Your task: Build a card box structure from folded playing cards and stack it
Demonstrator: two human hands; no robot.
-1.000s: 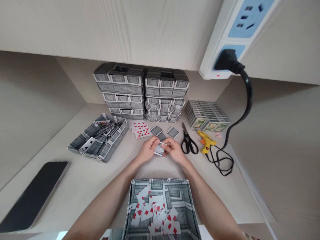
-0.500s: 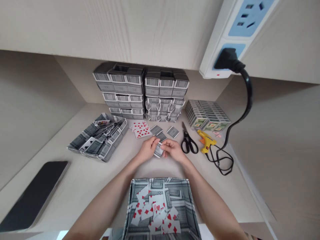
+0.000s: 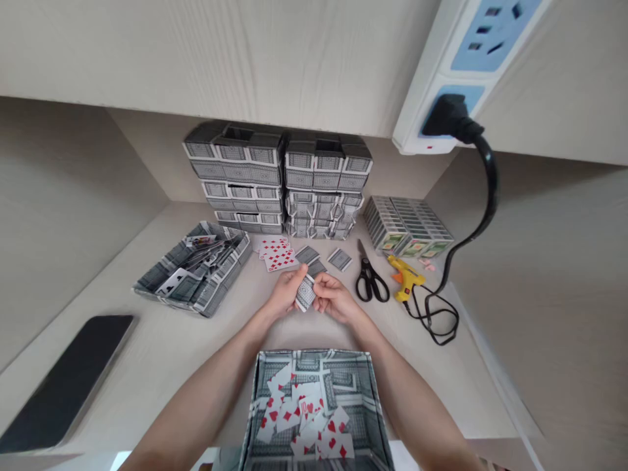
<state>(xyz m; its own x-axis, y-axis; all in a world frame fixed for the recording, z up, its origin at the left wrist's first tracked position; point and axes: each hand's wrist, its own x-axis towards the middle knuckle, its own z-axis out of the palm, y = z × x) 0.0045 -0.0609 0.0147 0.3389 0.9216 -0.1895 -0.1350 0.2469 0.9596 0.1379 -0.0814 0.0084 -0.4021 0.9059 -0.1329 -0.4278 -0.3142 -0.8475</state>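
My left hand (image 3: pixel 287 291) grips a grey-patterned playing card (image 3: pixel 305 293), back side up, with the thumb along its upper left edge. At the card's right edge, my right hand (image 3: pixel 334 296) pinches with curled fingers; some fingertips are hidden behind it. Just beyond my hands lie face-down cards (image 3: pixel 308 255), with another single card (image 3: pixel 339 260) to their right. Face-up red diamond cards (image 3: pixel 279 260) are spread to the left of these. Close to my body, a box made of cards (image 3: pixel 314 353) holds cut red card pieces (image 3: pixel 289 413).
Black scissors (image 3: pixel 371 281) and a yellow glue gun (image 3: pixel 405 278) with a looping cord lie right. Boxed decks (image 3: pixel 407 226) stand behind them. Card-built boxes (image 3: pixel 248 163) are stacked at the back. Left are a card tray (image 3: pixel 216 297) and a phone (image 3: pixel 69 376). A power strip (image 3: pixel 466 72) hangs overhead.
The card has shifted slightly left and tilted in my left hand. My right fingers have slid from over its face to its right edge.
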